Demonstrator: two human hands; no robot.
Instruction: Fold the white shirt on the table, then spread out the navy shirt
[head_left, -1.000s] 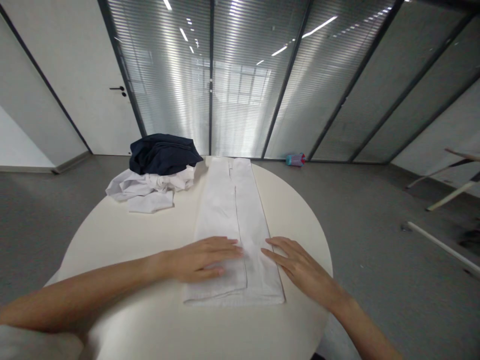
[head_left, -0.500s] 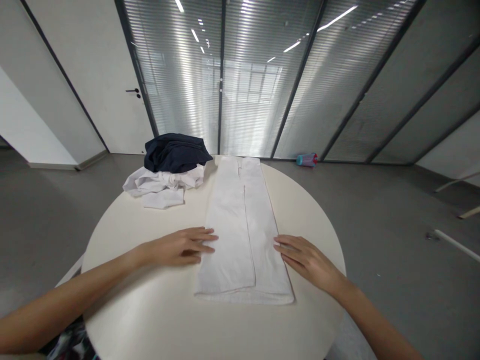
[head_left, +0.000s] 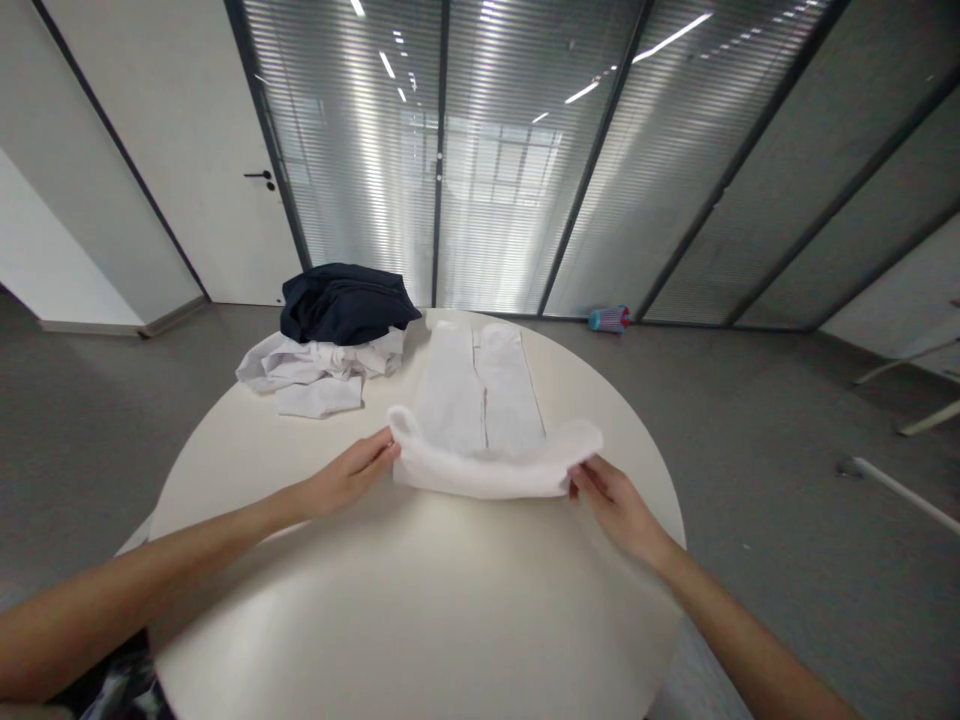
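Observation:
A long white garment [head_left: 480,400], folded lengthwise, lies across the middle of a round white table [head_left: 390,600]. Its near end is lifted and curled over toward the far end. My left hand [head_left: 346,478] pinches the left corner of that raised end. My right hand [head_left: 611,500] pinches the right corner. Both hands hold the fold a little above the tabletop.
A heap of white cloth [head_left: 311,372] with a dark navy garment [head_left: 345,303] on top sits at the table's far left. A small teal and pink bottle [head_left: 609,319] lies on the grey floor by the glass wall. A white door [head_left: 187,150] is at the left.
My hands went from lying flat beside the garment to gripping its near corners. The near end has been lifted and carried toward the far end.

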